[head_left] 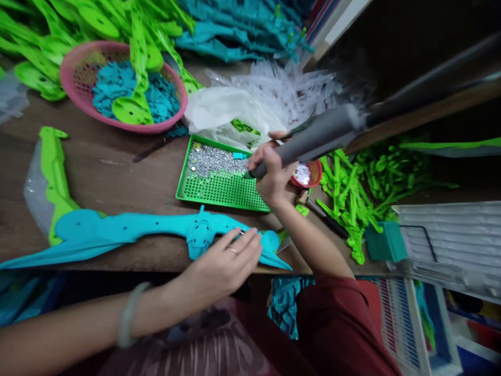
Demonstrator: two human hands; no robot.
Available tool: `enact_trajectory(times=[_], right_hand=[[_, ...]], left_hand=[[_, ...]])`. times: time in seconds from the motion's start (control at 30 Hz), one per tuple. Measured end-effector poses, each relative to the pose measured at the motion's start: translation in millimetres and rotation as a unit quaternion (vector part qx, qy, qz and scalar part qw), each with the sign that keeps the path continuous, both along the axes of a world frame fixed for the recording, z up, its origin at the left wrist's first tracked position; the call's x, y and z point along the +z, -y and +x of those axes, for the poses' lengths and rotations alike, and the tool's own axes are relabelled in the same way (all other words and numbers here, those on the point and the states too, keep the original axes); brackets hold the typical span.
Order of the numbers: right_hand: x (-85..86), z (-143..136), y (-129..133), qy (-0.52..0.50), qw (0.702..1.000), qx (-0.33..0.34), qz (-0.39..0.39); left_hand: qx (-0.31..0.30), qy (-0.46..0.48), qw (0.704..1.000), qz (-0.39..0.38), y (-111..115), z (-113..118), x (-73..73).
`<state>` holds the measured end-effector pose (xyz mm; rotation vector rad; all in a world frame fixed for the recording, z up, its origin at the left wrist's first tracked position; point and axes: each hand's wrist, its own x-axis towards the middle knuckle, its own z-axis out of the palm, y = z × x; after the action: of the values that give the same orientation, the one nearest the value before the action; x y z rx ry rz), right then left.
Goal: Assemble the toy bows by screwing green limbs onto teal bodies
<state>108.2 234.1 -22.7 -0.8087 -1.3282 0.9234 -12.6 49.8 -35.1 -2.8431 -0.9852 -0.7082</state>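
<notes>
A long blue plastic part [148,225] lies along the table's front edge, with a green part [55,177] reaching up from its left end. My left hand [230,256], with a ring and a bracelet, rests palm down on the right portion of the blue part, fingers stretched out. My right hand [274,175] is wrapped round a grey cylindrical tool [313,136], held above the right end of a green tray [223,190]. Many small silvery pieces [213,159] lie in the tray's upper half. The tool's tip points down and left over the tray.
A pink basket [66,78] of blue pieces stands at the back left, beside piled green parts [39,31]. Behind the tray are a white plastic bag [211,107] and blue parts [235,26]. A red basket [318,172], a hammer [329,219] and green parts [352,193] lie right.
</notes>
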Motion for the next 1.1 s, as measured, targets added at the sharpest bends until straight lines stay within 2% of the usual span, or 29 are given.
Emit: enact_trajectory(times=[0.1, 0.2, 0.27, 0.33, 0.4, 0.5, 0.6, 0.67, 0.7, 0.8, 0.87, 0.93, 1.0, 1.1], right_hand=[[-19.5, -20.0, -11.8, -0.016, 0.999, 0.047, -0.002], [-24.9, -26.7, -11.7, -0.042, 0.994, 0.097, 0.017], [-22.8, -24.1, -10.8, -0.047, 0.992, 0.114, 0.025], [-15.9, -17.0, -10.7, -0.050, 0.992, 0.110, 0.035], [-4.0, -7.4, -11.7, -0.046, 0.995, 0.080, 0.042], [17.6, 6.1, -14.6, -0.032, 0.998, -0.003, 0.048], [33.1, 16.5, -15.8, -0.067, 0.994, -0.031, 0.080], [37.1, 25.4, -13.5, -0.076, 0.992, -0.026, 0.093], [37.7, 31.2, -11.3, -0.067, 0.993, -0.026, 0.095], [37.4, 51.4, -2.4, -0.046, 0.992, -0.041, 0.112], [38.4, 63.4, 3.5, -0.050, 0.989, -0.056, 0.126], [40.4, 71.3, 8.1, -0.058, 0.987, -0.069, 0.133], [41.8, 73.9, 10.7, -0.066, 0.986, -0.074, 0.131], [38.5, 66.9, 9.3, -0.080, 0.989, -0.067, 0.104]], left_hand=[[0.007, -0.004, 0.999, 0.043, -3.3, 37.6, -16.5], [0.026, 0.017, 0.998, 0.062, 2.7, 47.2, -24.2], [0.033, 0.042, 0.998, 0.027, 5.5, 37.7, -16.6], [0.033, 0.072, 0.997, -0.026, -2.4, 18.0, 0.0], [0.038, 0.071, 0.995, -0.056, -28.1, -6.5, 20.0], [0.099, -0.006, 0.993, -0.060, -97.2, -33.6, 40.6], [0.138, -0.130, 0.978, -0.088, -170.4, -33.0, 41.5], [0.134, -0.199, 0.966, -0.092, -200.0, -21.8, 34.8], [0.132, -0.218, 0.963, -0.083, -206.8, -16.1, 30.5], [0.121, -0.230, 0.966, -0.002, -204.5, -10.1, 18.7], [0.109, -0.240, 0.963, 0.057, -197.8, -17.9, 15.3], [0.103, -0.262, 0.956, 0.078, -196.0, -31.2, 17.3], [0.124, -0.265, 0.955, 0.049, -197.8, -43.5, 23.6], [0.137, -0.176, 0.973, -0.060, -190.3, -45.8, 34.3]])
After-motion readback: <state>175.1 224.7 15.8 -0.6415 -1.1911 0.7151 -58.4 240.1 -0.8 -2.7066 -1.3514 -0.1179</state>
